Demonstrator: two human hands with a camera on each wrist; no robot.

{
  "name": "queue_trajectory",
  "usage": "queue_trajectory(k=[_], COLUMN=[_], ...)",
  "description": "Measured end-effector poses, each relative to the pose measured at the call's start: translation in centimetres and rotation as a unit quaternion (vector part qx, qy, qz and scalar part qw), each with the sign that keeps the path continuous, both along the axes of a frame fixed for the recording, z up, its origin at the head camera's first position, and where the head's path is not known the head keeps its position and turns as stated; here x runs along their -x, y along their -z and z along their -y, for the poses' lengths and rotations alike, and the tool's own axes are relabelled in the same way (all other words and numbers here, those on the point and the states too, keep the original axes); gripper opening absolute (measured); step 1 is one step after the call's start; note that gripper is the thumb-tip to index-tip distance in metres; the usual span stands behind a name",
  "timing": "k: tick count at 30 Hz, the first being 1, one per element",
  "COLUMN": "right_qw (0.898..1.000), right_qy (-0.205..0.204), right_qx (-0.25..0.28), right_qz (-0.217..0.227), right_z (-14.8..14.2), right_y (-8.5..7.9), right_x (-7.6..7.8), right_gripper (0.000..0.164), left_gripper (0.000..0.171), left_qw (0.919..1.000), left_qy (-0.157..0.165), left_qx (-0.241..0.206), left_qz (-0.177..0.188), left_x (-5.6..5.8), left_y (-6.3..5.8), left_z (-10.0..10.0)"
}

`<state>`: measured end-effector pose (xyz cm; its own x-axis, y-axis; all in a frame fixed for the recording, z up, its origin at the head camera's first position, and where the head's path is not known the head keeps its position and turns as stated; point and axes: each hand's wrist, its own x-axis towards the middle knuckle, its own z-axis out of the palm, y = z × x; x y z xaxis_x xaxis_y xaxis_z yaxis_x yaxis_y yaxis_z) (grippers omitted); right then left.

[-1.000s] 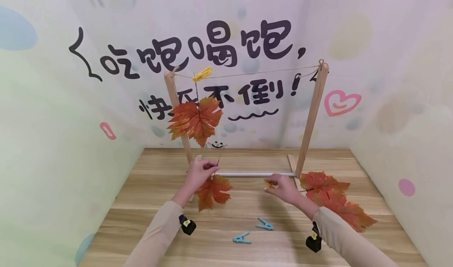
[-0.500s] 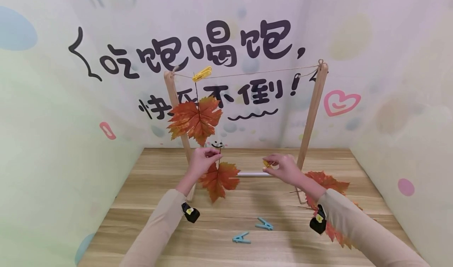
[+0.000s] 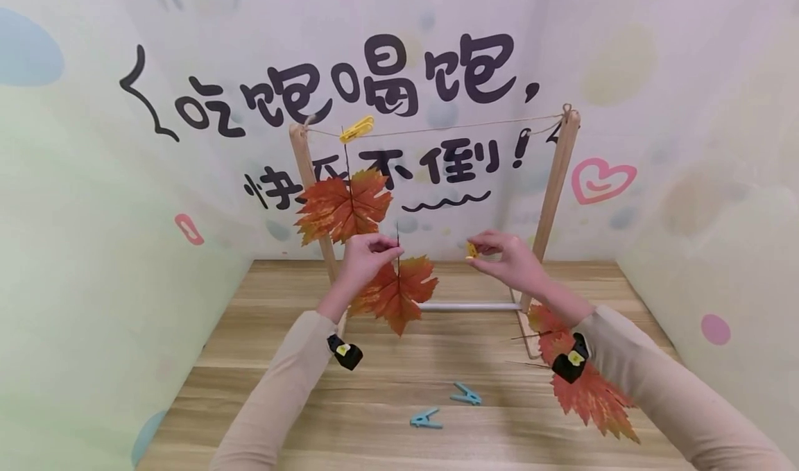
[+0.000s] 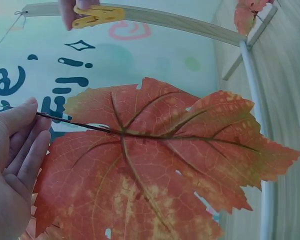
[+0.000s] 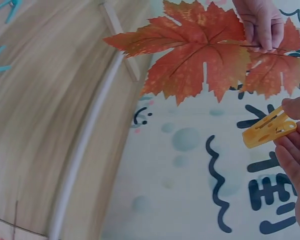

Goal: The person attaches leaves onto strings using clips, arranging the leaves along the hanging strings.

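My left hand [image 3: 368, 259] pinches the dark stem of an orange-red maple leaf [image 3: 402, 292], which hangs below the fingers. In the left wrist view the leaf [image 4: 155, 145] spreads across the middle, its stem between thumb and fingers. To the right, my right hand [image 3: 508, 263] pinches a yellow clothespin [image 5: 269, 129] between thumb and fingers, level with the left hand. Above both hands a twine line [image 3: 449, 125] runs between two wooden posts. Another yellow clothespin [image 3: 357, 130] on the line holds a second maple leaf [image 3: 343, 206] by its stem, near the left post.
Two light-blue clothespins [image 3: 467, 394] [image 3: 426, 419] lie on the wooden table [image 3: 312, 415] in front. More maple leaves [image 3: 589, 395] lie at the right, partly under my right forearm. The right post [image 3: 555, 186] and a white crossbar [image 3: 471, 306] belong to the stand.
Both hands have risen toward the line, the left also shifting slightly right. The pinched leaf has come up off the table area with the left hand; the yellow clothespin has risen with the right.
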<state>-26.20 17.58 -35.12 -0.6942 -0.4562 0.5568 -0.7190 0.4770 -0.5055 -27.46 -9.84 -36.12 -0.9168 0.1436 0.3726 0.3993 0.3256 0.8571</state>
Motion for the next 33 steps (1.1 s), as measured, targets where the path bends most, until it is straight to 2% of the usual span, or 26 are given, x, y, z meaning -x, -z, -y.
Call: queue_trajectory(k=[13, 22, 27, 33], right_qw=[0.999, 0.995, 0.996, 0.997], right_qy=[0.005, 0.007, 0.005, 0.001], right_qx=[0.045, 0.095, 0.084, 0.072], right_qz=[-0.009, 0.021, 0.011, -0.006], right_z=[0.5, 1.2, 1.6, 1.8], right_y=[-5.0, -7.3, -8.5, -9.6], right_x=[0.5, 0.7, 0.9, 1.4], right_gripper=[0.027, 0.027, 0.030, 0.026], left_gripper=[0.017, 0.019, 0.016, 0.019], left_qw=[0.9996, 0.9997, 0.9990, 0.9972], left_qy=[-0.012, -0.016, -0.022, -0.037], left_qx=[0.005, 0.002, -0.006, -0.014], left_qz=[-0.025, -0.018, -0.039, -0.063], left_x=[1.0, 1.1, 1.6, 2.3], left_y=[-2.8, -4.2, -5.1, -6.6], left_z=[-0.8, -1.2, -1.4, -1.6])
